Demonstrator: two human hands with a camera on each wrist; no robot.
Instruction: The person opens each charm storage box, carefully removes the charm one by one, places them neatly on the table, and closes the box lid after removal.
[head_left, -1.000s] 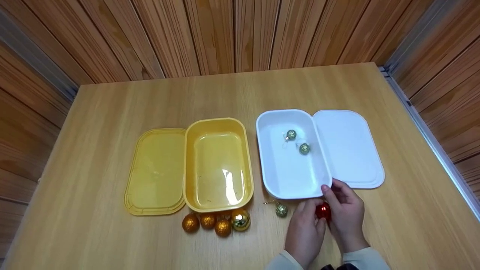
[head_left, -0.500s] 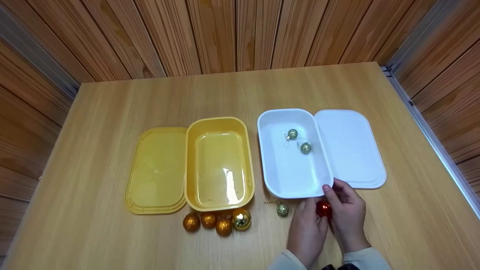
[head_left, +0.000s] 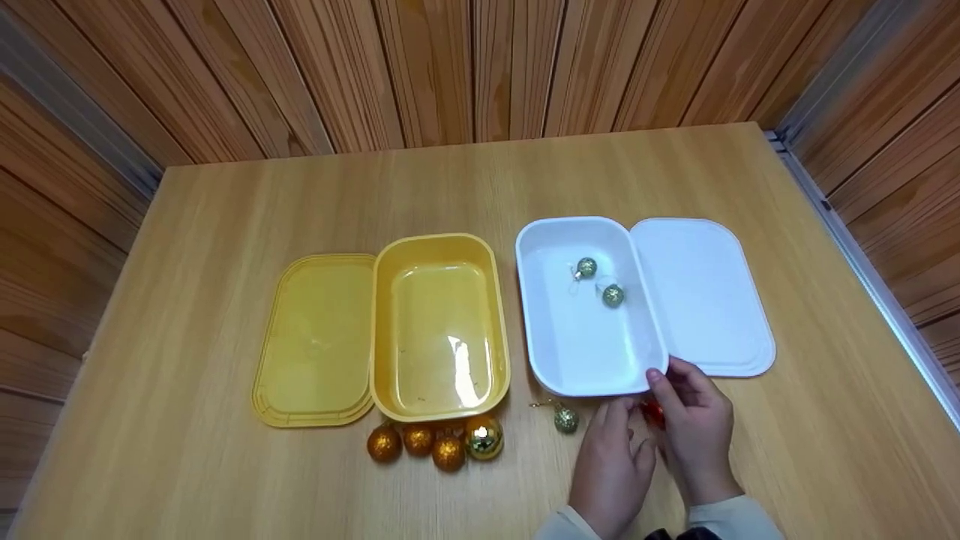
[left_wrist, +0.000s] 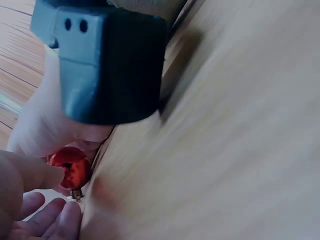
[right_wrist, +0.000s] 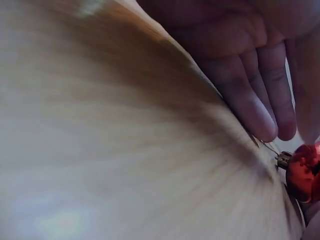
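Note:
A shiny red bauble [head_left: 653, 415] lies between the two hands, just below the near right corner of a white plastic box [head_left: 589, 360]. My right hand [head_left: 697, 439] holds that corner, thumb over the rim and fingers against the outer side. The left hand [head_left: 611, 465] rests on the table beside the bauble, fingers fairly straight. In the left wrist view its thumb is close to the bauble [left_wrist: 75, 172]; touching I cannot tell. The right wrist view shows the bauble's metal cap and loop near the left fingertips. Two green glitter baubles [head_left: 613, 295] sit inside the box.
Left of the hands lies another green bauble [head_left: 566, 420]. A yellow box [head_left: 439, 330] stands left with its lid [head_left: 315, 341] beside it. Several orange baubles [head_left: 448, 454] and a gold one [head_left: 484, 438] lie before it. A white lid [head_left: 705, 300] lies right of the white box.
The left thumb and fingers have eased apart from the red bauble, which now shows less, mostly behind the right hand. The right hand stays at the box corner.

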